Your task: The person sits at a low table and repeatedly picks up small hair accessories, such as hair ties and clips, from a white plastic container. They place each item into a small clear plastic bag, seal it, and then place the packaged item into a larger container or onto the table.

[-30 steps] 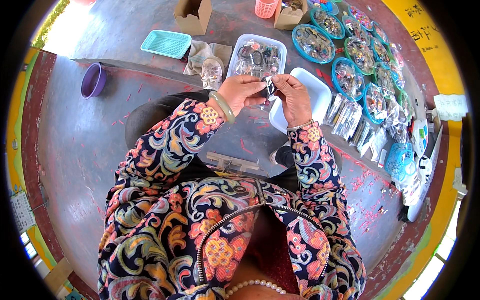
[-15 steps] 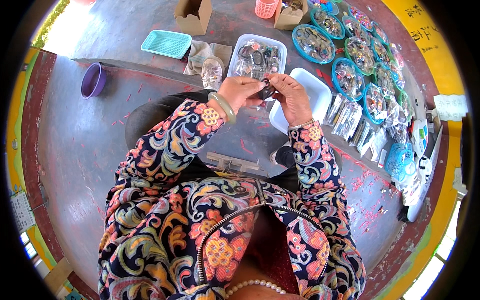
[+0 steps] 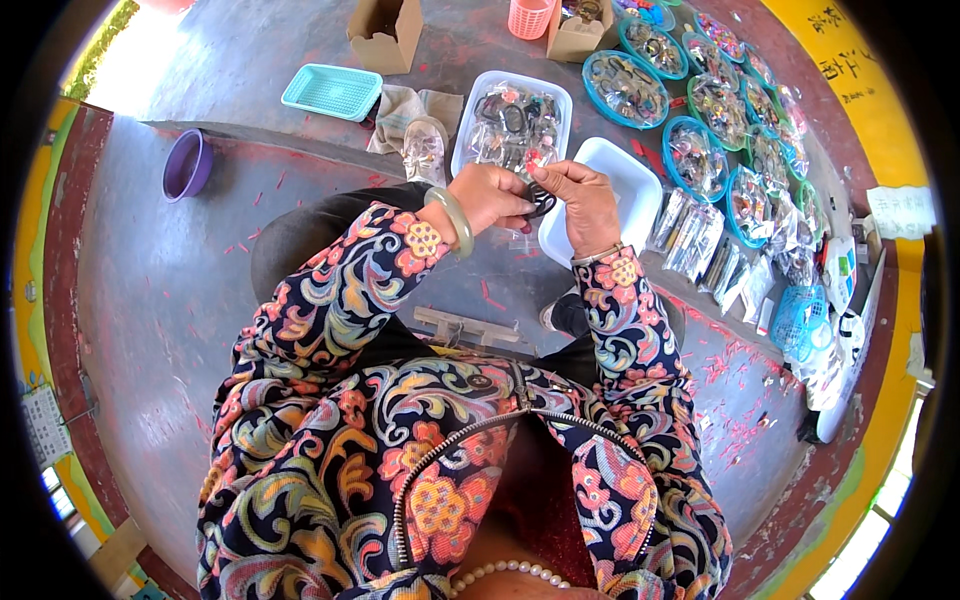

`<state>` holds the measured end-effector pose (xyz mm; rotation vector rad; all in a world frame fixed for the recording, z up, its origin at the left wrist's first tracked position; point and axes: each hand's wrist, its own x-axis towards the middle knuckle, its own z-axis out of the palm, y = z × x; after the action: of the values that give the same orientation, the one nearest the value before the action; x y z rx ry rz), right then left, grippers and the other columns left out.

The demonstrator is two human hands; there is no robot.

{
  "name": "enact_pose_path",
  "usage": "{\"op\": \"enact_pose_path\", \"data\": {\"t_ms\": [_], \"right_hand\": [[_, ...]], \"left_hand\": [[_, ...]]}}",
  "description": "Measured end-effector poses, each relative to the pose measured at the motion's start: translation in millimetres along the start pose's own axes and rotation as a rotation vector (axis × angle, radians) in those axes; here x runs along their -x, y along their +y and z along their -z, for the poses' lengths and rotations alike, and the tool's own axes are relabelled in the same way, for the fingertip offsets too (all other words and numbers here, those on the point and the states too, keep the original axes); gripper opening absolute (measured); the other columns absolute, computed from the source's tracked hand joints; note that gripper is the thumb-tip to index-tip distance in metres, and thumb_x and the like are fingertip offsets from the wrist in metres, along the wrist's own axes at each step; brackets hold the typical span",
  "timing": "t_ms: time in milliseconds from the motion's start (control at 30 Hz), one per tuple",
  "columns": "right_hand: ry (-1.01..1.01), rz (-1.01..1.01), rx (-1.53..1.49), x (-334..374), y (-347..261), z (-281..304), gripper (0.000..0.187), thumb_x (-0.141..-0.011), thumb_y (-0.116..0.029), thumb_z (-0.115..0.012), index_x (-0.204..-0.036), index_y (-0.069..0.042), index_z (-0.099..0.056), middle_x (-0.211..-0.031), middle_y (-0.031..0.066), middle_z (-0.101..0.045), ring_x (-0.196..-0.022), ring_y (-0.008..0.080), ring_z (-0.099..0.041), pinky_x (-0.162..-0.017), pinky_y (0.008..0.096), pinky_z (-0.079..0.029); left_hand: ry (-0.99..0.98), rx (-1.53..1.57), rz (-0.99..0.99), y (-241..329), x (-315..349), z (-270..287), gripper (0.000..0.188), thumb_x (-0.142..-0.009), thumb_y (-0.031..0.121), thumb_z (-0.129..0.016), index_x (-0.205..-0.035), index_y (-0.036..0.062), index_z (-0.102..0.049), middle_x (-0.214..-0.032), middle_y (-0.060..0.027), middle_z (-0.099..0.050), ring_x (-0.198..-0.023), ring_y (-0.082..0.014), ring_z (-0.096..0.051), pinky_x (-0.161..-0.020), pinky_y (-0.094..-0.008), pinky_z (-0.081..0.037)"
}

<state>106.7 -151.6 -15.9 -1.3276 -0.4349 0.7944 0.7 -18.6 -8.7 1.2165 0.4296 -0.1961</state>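
In front of me my left hand (image 3: 486, 197) and my right hand (image 3: 588, 207) meet, both closed in a pinch. Between their fingertips is a small black looped band (image 3: 541, 202), which looks like a hair tie. A small red piece (image 3: 537, 160) shows at my right fingertips; whether it belongs to the band I cannot tell. Just beyond my hands stands a white tray (image 3: 461, 150) with clear-bagged dark loops (image 3: 513, 118) in it. A second white tray (image 3: 640, 190) sits beside my right hand, partly hidden by it.
Blue and green round baskets (image 3: 590, 92) of bagged trinkets crowd the right side, with clear packets (image 3: 693, 238) nearer. A turquoise basket (image 3: 332, 92), purple basin (image 3: 187, 165), cardboard box (image 3: 385, 40) and pink basket (image 3: 530, 18) stand farther left and ahead. Red scraps litter the floor.
Both hands have lowered slightly toward me. My left hand has turned and its fingers now curl downward around the looped band; a red piece has come into view at my right fingertips.
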Motion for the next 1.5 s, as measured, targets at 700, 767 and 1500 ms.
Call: {"op": "enact_pose_path", "data": {"t_ms": [700, 767, 1500], "right_hand": [[0.155, 0.034, -0.229, 53, 2, 2, 0.013, -0.075, -0.008, -0.067, -0.080, 0.003, -0.063, -0.069, 0.0029, -0.060, -0.061, 0.0078, -0.051, -0.058, 0.0191, -0.039], [0.204, 0.046, -0.208, 70, 1, 2, 0.012, -0.075, -0.007, -0.067, -0.079, 0.003, -0.063, -0.067, 0.0022, -0.059, -0.059, 0.0072, -0.049, -0.057, 0.0194, -0.038], [0.092, 0.031, -0.021, 117, 0, -1, 0.012, -0.075, -0.009, -0.066, -0.077, 0.002, -0.064, -0.066, 0.0024, -0.060, -0.058, 0.0069, -0.052, -0.055, 0.0202, -0.041]], "left_hand": [[-0.068, -0.284, 0.040, 0, 31, -25, 0.019, -0.077, 0.017, -0.061, -0.090, 0.0033, -0.062, -0.081, -0.0027, -0.064, -0.074, -0.0078, -0.059, -0.055, -0.0208, -0.044], [-0.111, -0.270, 0.035, -12, 35, -31, 0.019, -0.077, 0.018, -0.061, -0.090, 0.0045, -0.062, -0.084, -0.0023, -0.065, -0.077, -0.0073, -0.059, -0.054, -0.0204, -0.043], [-0.070, -0.323, -0.005, -44, 74, -58, 0.020, -0.074, 0.014, -0.062, -0.086, -0.0010, -0.063, -0.081, -0.0050, -0.065, -0.073, -0.0101, -0.060, -0.052, -0.0221, -0.043]]}}
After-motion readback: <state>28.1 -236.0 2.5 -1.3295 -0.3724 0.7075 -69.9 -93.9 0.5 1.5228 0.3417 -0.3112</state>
